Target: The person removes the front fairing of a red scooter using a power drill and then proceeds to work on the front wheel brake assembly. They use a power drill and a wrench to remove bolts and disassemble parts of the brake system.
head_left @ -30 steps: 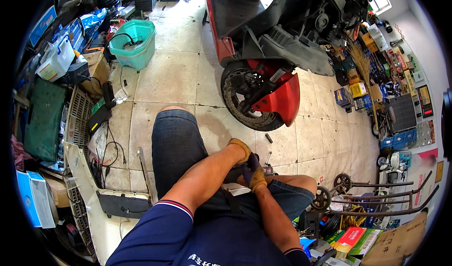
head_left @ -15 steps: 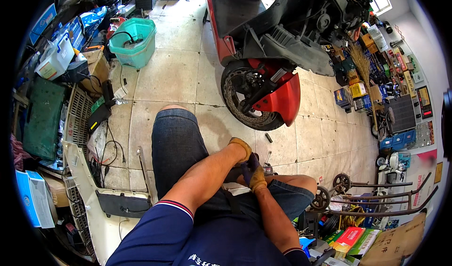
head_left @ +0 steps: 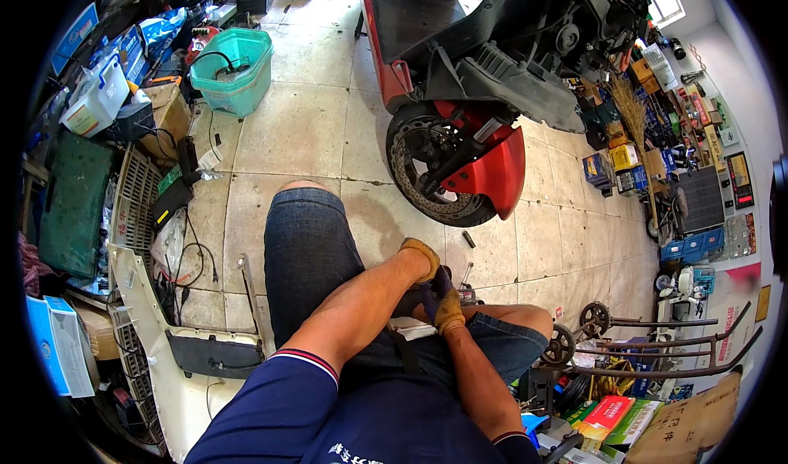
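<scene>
My left hand [head_left: 422,259], in a yellow and dark work glove, reaches down between my knees with its fingers curled closed. Against it rests my right hand [head_left: 446,304], gloved alike, its dark fingers bent together and touching the left. Whatever lies between them is too covered to make out. A pale flat thing [head_left: 413,328] shows under my forearms at my lap. Just beyond the hands a slim metal tool [head_left: 467,273] lies on the tiles, and farther off a small dark cylinder [head_left: 469,240]. The scooter's front wheel [head_left: 431,172] stands ahead, under a red fender [head_left: 492,176].
A teal plastic tub [head_left: 234,74] stands ahead to the left. A cream body panel [head_left: 148,341] and a plastic crate [head_left: 134,205] line my left side. A wheeled metal frame [head_left: 648,353] and a cardboard box [head_left: 689,419] are at right. Cables [head_left: 197,250] trail on the floor.
The hands stay together in nearly the same place. The view has shifted very slightly; nothing has visibly been picked up or put down.
</scene>
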`<state>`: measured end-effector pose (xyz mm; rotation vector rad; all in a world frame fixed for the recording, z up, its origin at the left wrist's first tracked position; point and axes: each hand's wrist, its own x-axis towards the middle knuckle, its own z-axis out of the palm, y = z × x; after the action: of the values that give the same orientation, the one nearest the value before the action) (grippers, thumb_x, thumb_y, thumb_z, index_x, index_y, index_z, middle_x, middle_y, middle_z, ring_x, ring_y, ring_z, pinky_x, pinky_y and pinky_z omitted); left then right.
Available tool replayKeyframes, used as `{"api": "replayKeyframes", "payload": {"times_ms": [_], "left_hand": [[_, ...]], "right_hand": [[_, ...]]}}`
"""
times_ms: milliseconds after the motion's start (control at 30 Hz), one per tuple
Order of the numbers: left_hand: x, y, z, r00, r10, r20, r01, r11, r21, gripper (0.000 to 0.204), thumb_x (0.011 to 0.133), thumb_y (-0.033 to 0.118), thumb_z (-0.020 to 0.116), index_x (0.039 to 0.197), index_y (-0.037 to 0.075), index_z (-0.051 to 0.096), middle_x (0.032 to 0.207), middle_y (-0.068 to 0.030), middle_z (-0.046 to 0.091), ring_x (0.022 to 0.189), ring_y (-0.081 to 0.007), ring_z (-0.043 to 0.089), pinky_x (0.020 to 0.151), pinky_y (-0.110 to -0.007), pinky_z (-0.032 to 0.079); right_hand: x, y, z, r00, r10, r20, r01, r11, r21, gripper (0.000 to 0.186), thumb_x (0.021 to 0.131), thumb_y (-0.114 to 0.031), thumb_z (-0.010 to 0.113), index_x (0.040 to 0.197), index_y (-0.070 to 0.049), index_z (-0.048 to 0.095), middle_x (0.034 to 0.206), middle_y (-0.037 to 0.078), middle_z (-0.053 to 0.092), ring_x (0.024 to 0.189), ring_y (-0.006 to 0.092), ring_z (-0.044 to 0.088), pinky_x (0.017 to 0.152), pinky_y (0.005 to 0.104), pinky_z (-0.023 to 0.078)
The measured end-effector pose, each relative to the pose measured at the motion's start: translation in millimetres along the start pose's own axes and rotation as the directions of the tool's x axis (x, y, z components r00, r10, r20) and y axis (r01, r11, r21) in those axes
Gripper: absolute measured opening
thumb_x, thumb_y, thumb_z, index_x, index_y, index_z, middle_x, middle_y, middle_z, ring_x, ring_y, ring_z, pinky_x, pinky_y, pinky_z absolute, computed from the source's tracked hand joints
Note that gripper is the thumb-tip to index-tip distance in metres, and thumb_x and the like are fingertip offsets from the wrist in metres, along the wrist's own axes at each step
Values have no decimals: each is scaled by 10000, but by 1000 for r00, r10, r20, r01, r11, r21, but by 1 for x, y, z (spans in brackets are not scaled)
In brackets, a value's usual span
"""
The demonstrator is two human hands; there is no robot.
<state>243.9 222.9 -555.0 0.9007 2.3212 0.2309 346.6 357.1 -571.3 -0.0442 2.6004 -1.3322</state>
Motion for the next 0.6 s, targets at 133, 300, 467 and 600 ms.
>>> {"api": "replayKeyframes", "payload": {"times_ms": [133, 300, 467, 600], "left_hand": [[-1, -2, 2, 1000, -2, -16, 2, 1000, -5, 362, 801, 215, 680, 1152, 158, 741, 1208, -77, 703, 1111, -258, 672, 880, -428, 541], [-1, -1, 0, 1000, -7, -6, 7, 1000, -19, 368, 818, 228, 661, 1174, 167, 732, 1236, -73, 690, 1133, -258, 661, 893, -429, 534], [-2, -1, -1, 1000, -17, 8, 17, 1000, -2, 363, 822, 227, 669, 1175, 172, 732, 1241, -72, 688, 1134, -253, 662, 893, -424, 535], [-2, -1, -1, 1000, -14, -2, 14, 1000, -12, 360, 819, 220, 677, 1171, 168, 734, 1239, -77, 689, 1131, -249, 663, 894, -422, 535]], "right_hand": [[-1, -6, 2, 1000, 21, -17, -20, 999, 26, 415, 944, -155, 610, 1329, -18, 533, 1213, 159, 646, 1107, 245, 627, 924, 332, 486], [0, 1, 2, 999, 34, 2, -34, 999, 16, 411, 956, -175, 602, 1329, -19, 530, 1207, 157, 648, 1102, 242, 627, 920, 335, 487], [0, 0, 3, 1000, 13, 10, -13, 1000, 27, 410, 966, -186, 588, 1336, -21, 522, 1205, 156, 648, 1100, 242, 627, 922, 341, 486], [1, 3, 4, 1000, 6, 9, -7, 997, 82, 420, 962, -184, 594, 1340, -20, 515, 1211, 159, 646, 1107, 251, 627, 928, 349, 486]]}}
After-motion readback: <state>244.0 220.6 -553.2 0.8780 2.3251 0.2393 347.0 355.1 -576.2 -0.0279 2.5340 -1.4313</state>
